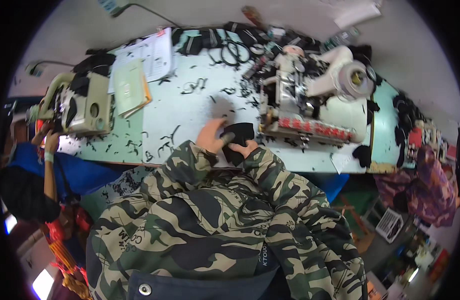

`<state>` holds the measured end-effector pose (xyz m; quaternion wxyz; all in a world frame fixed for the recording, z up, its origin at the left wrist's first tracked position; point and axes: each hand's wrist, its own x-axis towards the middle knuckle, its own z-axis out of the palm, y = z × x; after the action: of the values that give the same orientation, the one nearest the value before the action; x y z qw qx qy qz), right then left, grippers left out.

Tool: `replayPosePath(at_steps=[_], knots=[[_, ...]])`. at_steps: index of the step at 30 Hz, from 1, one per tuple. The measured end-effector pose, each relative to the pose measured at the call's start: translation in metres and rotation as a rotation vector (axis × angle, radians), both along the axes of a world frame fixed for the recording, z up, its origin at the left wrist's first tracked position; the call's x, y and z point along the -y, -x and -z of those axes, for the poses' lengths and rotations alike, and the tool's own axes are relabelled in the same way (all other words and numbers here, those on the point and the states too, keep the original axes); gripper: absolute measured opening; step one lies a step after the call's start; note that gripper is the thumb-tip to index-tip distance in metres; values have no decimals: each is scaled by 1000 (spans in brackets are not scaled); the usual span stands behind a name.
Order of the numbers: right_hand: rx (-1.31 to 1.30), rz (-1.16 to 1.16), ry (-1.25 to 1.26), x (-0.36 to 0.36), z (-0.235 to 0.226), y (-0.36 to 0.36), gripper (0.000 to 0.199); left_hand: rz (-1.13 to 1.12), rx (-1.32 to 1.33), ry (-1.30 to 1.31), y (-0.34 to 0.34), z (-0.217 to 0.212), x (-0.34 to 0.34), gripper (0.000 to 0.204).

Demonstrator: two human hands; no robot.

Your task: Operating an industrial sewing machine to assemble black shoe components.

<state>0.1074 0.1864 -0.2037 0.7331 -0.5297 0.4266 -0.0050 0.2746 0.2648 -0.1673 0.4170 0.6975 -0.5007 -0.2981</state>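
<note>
My left hand [211, 136] lies flat on a piece of black fabric [238, 137] on the pale green worktable [190, 115], its fingers spread over the cloth's left edge. My right hand [243, 148] grips the near edge of the same black piece, mostly hidden under my camouflage sleeve. The fabric sits just left of the white industrial sewing machine [310, 107], close to its needle end. Both forearms come up from below in camouflage sleeves.
Black fabric scraps litter the table. Scissors [233, 51] and black straps lie at the far edge. Papers and a folder [135, 75] sit at the left, beside a second sewing machine [80, 105] where another person's hand [50, 142] works. Someone in patterned clothes [425, 185] is at the right.
</note>
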Motion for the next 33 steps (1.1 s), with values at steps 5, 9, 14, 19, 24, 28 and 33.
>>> replayPosePath(at_steps=[5,9,14,19,24,28,33], knots=[[-226,-515,873,-2,36,165,67,87,564,103,18,30,30,59],[-380,89,554,0,-25,308,51,501,407,243,105,32,8,61],[-189,298,581,71,-136,318,39,757,47,-290,171,-30,63,77],[-386,13,1350,185,-206,273,37,505,-70,304,218,-137,171,87],[-514,-526,1383,248,-222,233,46,252,-83,156,234,-140,246,95],[-416,-578,1402,264,-199,220,50,180,-150,157,231,-116,262,92],[-325,-521,1464,277,-200,215,65,83,-33,133,247,-130,273,89]])
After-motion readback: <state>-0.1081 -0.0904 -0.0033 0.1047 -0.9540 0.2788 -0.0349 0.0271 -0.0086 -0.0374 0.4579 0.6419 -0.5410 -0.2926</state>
